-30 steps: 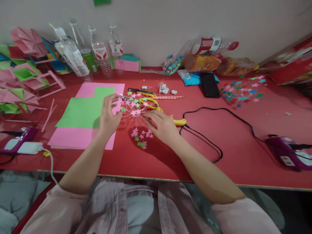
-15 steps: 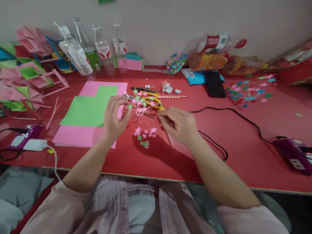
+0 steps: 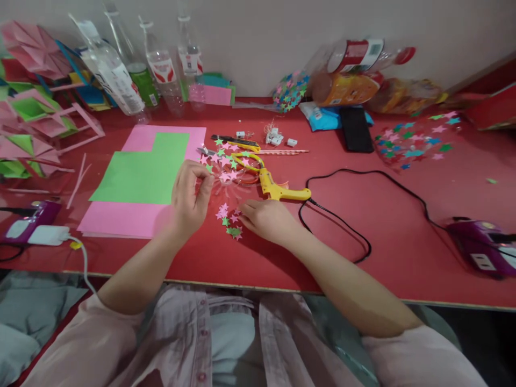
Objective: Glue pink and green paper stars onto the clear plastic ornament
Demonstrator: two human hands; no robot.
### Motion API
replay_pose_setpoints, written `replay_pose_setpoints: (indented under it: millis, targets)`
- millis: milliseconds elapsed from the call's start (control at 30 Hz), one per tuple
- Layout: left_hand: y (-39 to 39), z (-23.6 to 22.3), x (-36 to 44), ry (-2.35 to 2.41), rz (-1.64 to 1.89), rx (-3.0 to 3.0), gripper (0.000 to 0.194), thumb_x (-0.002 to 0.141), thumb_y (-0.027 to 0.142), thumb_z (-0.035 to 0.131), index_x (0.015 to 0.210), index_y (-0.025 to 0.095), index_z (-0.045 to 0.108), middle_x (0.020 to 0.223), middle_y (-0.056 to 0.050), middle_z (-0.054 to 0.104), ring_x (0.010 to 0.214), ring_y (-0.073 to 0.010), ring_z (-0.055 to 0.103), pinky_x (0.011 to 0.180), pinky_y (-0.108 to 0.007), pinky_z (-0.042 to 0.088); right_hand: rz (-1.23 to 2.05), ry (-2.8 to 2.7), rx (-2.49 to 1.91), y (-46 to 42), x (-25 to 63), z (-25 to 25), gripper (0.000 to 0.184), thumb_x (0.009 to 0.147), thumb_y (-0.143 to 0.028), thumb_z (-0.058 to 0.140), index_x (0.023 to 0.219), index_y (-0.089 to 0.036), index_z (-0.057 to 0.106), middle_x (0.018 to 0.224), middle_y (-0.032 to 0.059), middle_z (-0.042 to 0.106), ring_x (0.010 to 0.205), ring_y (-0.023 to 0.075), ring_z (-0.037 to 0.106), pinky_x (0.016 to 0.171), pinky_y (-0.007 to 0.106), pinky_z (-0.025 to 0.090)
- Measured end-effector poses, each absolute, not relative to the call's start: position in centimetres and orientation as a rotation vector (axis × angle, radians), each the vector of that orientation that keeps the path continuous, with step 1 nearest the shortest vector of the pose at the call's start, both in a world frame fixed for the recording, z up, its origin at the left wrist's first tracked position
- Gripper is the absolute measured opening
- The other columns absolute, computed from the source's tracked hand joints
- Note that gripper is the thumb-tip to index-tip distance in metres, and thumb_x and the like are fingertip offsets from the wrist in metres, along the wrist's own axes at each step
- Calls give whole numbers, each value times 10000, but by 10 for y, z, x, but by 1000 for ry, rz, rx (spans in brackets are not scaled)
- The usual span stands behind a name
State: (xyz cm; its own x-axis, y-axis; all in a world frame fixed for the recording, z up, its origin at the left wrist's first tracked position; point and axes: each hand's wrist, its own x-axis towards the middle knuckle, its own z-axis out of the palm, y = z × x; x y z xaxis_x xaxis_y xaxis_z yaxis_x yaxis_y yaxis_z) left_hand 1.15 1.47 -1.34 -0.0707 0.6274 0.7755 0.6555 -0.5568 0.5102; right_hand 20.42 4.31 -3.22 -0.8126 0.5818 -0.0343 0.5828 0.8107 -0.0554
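My left hand (image 3: 191, 193) is closed at the rim of a clear plastic piece cut into thin strips (image 3: 229, 185), with pink and green paper stars (image 3: 224, 160) on its strip ends. My right hand (image 3: 268, 219) has its fingertips drawn together at the edge of a small pile of loose paper stars (image 3: 233, 232); whether a star is between them is hidden. A yellow glue gun (image 3: 282, 192) lies beyond the right hand, its black cord trailing to the right. Yellow-handled scissors (image 3: 246, 156) lie partly behind the plastic piece.
Pink and green paper sheets (image 3: 129, 177) lie left. Behind are a utility knife (image 3: 234, 142), small white pieces (image 3: 274, 137), a phone (image 3: 356, 130) and bottles (image 3: 163, 75). Star-covered plastic pieces (image 3: 417, 141) sit right, near a purple power strip (image 3: 484, 244). Folded-paper shapes (image 3: 36, 107) crowd the far left.
My right hand has moved left and nearer to me, from beside the glue gun to the loose stars. The glue gun now shows fully on the table. My left hand keeps its hold.
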Motion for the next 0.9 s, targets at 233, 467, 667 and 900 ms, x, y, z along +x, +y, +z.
replay_pose_setpoints:
  millis: [233,467,667,900]
  targets:
    - [10,-8,11,-1395,-1571,-2273,84,894,170,488,848,198,551,780,-4,592,777,-131,556,730,-286,447,-39,3028,928,36,199,-39,322,963,-284,356,858,-140,624,730,52,634,606,127,502,538,309,115]
    - [10,-7,14,-1385,-1559,-2280,88,875,151,501,853,191,577,780,-11,612,763,-131,571,713,-283,465,-55,3022,860,34,199,-40,294,952,-267,384,826,-139,617,704,45,631,573,116,474,538,305,123]
    - [12,-8,14,-1368,-1556,-2273,88,875,157,498,846,189,575,776,-11,616,766,-133,576,721,-287,468,-24,3063,853,29,194,-41,291,959,-269,373,862,-144,618,709,39,630,577,118,499,531,309,123]
    - [12,-9,15,-1355,-1559,-2277,93,874,158,496,830,195,569,751,-1,615,747,-130,575,711,-288,470,30,3121,781,22,181,-52,289,964,-210,356,812,-138,591,680,41,626,565,114,510,521,319,118]
